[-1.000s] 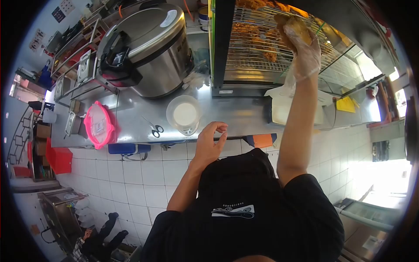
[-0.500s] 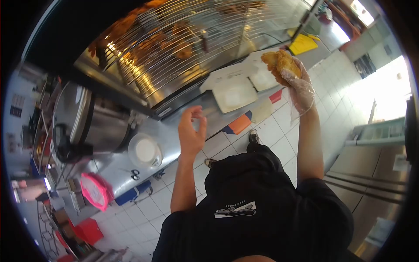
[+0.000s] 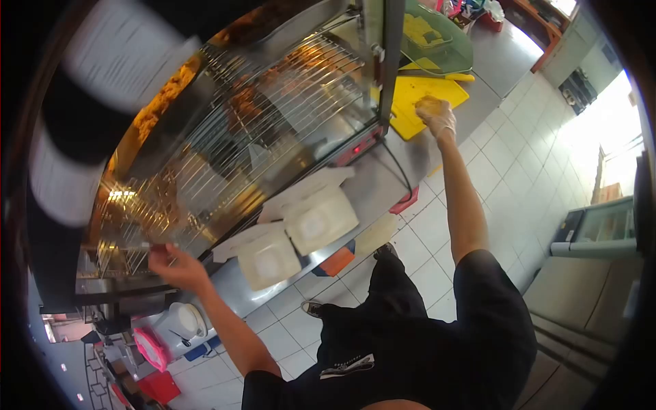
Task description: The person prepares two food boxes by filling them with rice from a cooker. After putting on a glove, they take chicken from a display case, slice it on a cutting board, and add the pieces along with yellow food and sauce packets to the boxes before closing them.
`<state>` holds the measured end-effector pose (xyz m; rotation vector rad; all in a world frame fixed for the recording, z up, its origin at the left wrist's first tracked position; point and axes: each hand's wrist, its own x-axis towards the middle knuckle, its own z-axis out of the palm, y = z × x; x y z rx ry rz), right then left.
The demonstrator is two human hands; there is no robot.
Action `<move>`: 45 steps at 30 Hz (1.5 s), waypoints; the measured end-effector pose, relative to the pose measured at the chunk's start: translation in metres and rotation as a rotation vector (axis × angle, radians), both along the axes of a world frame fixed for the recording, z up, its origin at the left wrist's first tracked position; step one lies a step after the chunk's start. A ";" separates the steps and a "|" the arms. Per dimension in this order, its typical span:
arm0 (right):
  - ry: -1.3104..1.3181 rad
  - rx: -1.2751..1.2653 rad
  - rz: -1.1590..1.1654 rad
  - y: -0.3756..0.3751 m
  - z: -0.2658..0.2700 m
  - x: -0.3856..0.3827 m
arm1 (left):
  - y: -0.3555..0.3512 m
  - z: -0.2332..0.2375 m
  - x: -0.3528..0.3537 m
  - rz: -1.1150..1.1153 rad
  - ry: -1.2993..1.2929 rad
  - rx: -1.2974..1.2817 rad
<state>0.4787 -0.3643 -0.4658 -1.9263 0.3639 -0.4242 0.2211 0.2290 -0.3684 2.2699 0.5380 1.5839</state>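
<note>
My right hand [image 3: 438, 116], in a thin clear glove, reaches far out and holds a piece of fried chicken [image 3: 428, 104] down on the yellow cutting board [image 3: 410, 116]. My left hand [image 3: 172, 264] is bare. Its fingers are curled on the lower edge of the glass door of the heated display cabinet [image 3: 225, 157]. More fried pieces [image 3: 160, 102] lie on the wire racks inside. Two open white foam boxes [image 3: 318, 220] sit on the steel counter between my arms.
A black cable [image 3: 400, 171] runs from the cabinet across the steel counter [image 3: 383, 184]. A green see-through cover [image 3: 437, 37] stands behind the board. A white tub [image 3: 183, 320] and a pink lid [image 3: 152, 347] lie far left. A steel fridge [image 3: 594, 225] stands right of the tiled floor.
My view has swung right. My right hand carried the chicken from the cabinet out to the yellow board. My left hand went from mid-air to the cabinet door's edge.
</note>
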 end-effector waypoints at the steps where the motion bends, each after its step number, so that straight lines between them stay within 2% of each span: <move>1: 0.020 -0.158 -0.023 -0.009 -0.020 0.025 | -0.002 0.005 -0.001 0.007 0.010 0.011; 2: 0.023 -0.154 -0.015 -0.019 -0.039 0.053 | -0.006 0.010 -0.003 0.072 0.061 0.012; 4: -0.020 -0.390 0.058 -0.025 -0.070 0.100 | -0.009 0.018 -0.007 0.172 0.118 0.013; 5: -0.020 -0.382 0.083 -0.020 -0.058 0.108 | -0.007 0.022 -0.009 0.255 0.166 0.002; 7: 0.282 -0.440 0.098 -0.009 -0.020 0.103 | -0.007 0.025 -0.017 0.358 0.221 -0.015; 8: 0.281 -0.441 0.114 -0.013 -0.021 0.106 | -0.007 0.027 -0.019 0.427 0.192 -0.003; 10: 0.352 -0.646 0.105 -0.020 -0.020 0.107 | 0.017 0.014 -0.024 0.591 0.123 0.018; 11: 0.356 -0.647 0.111 -0.026 -0.020 0.105 | 0.005 0.009 -0.019 0.595 0.129 0.019; 13: 0.283 -0.748 0.125 -0.038 -0.016 0.097 | -0.045 -0.002 0.003 0.393 0.064 -0.195; 15: 0.204 -0.738 0.114 -0.050 -0.016 0.094 | -0.135 -0.003 0.028 0.022 0.123 -0.322; 17: 0.122 -0.721 0.100 -0.069 -0.023 0.095 | -0.182 -0.011 0.050 -0.111 0.159 -0.450; 18: 0.136 -0.439 0.056 -0.086 -0.032 0.101 | -0.183 -0.013 0.061 -0.101 0.161 -0.455; 19: 0.145 -0.158 0.015 -0.105 -0.038 0.110 | -0.180 -0.015 0.071 -0.155 0.080 -0.613; 20: 0.146 -0.167 0.036 -0.131 -0.063 0.134 | -0.177 -0.017 0.077 -0.203 -0.005 -0.769; 22: 0.182 0.858 0.068 -0.172 -0.116 0.183 | -0.170 -0.007 0.083 -0.176 -0.080 -0.875; 23: 0.188 0.848 0.100 -0.175 -0.104 0.186 | -0.164 -0.004 0.082 -0.194 -0.074 -0.867; 25: 0.202 1.147 0.073 -0.175 -0.070 0.184 | -0.151 0.005 0.075 -0.185 -0.122 -0.893; 27: 0.258 1.177 0.079 -0.186 -0.063 0.201 | -0.140 0.008 0.074 -0.138 -0.181 -0.959; 29: 0.309 1.473 0.119 -0.195 -0.056 0.216 | -0.142 0.011 0.074 -0.111 -0.190 -0.965; 33: 0.317 1.453 0.183 -0.199 -0.054 0.224 | -0.166 0.022 0.088 -0.093 -0.189 -1.021; 35: 0.283 1.443 0.149 -0.201 -0.034 0.214 | -0.154 0.024 0.091 -0.284 -0.242 -1.042; 37: 0.288 1.432 0.112 -0.215 -0.036 0.222 | -0.167 0.040 0.089 -0.293 -0.210 -1.049; 39: 0.222 1.392 0.265 -0.219 -0.034 0.221 | -0.184 0.061 0.084 -0.261 -0.167 -1.144; 41: 0.199 1.354 0.242 -0.218 -0.023 0.220 | -0.191 0.069 0.085 -0.205 -0.208 -1.169; 45: 0.149 1.409 0.306 -0.219 -0.004 0.213 | -0.156 0.052 0.083 -0.140 -0.324 -1.167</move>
